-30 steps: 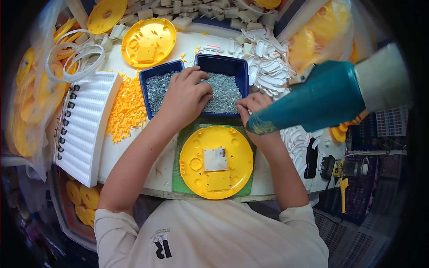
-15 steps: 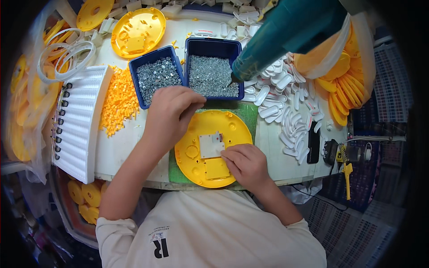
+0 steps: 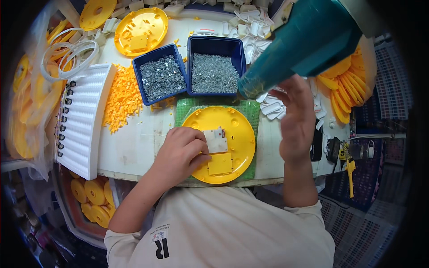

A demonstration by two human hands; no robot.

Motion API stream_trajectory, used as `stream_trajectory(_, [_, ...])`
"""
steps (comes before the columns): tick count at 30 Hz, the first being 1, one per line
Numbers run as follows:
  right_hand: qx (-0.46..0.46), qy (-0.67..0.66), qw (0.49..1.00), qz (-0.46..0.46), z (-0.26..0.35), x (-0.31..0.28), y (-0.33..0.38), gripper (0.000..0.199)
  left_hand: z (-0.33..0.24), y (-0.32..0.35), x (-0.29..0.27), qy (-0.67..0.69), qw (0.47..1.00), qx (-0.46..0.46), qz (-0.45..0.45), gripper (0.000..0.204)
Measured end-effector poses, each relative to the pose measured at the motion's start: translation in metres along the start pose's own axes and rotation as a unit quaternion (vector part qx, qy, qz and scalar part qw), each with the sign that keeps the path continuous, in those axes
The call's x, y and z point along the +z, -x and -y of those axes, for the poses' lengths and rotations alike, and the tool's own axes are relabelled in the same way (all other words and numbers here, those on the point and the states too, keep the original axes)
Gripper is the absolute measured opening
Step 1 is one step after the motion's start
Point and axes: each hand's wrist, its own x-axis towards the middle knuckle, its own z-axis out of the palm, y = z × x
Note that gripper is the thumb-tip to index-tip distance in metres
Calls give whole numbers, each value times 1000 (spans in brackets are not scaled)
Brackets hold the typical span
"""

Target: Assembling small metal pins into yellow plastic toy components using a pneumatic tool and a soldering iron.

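A round yellow plastic cover (image 3: 242, 149) lies inner side up on a green mat (image 3: 254, 117). On it sit a white plate-like part (image 3: 216, 142) and a raised yellow rectangular piece (image 3: 220, 164). Over the cover's left side, my left hand (image 3: 182, 149) is closed, fingertips pinched next to the white part; anything between them is hidden. My right hand (image 3: 297, 118) is raised at the right, fingers apart and slightly blurred. It is beside a teal electric screwdriver (image 3: 299, 42) that slants in from the upper right and covers part of its fingers.
Two blue bins hold small metal parts: washer-like pieces (image 3: 163, 76) and screws (image 3: 214, 71). Left of them are small yellow pieces (image 3: 123, 96) and a white ribbed tray (image 3: 85, 120). White oval parts (image 3: 270, 107) lie right; another yellow cover (image 3: 140, 33) lies behind.
My left hand has moved from the bins down to the cover's left side. My right hand has left the cover and risen to the screwdriver, which now appears larger and nearer.
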Motion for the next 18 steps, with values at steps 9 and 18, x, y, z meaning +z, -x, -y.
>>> stream_trajectory(9, [89,-106,981,137,39,5,-35,101,-2,-2,-6,-5,999,8,32,32])
stream_trajectory(18, [176,-313,933,5,16,22,30,89,4,-25,-3,-123,985,56,110,61])
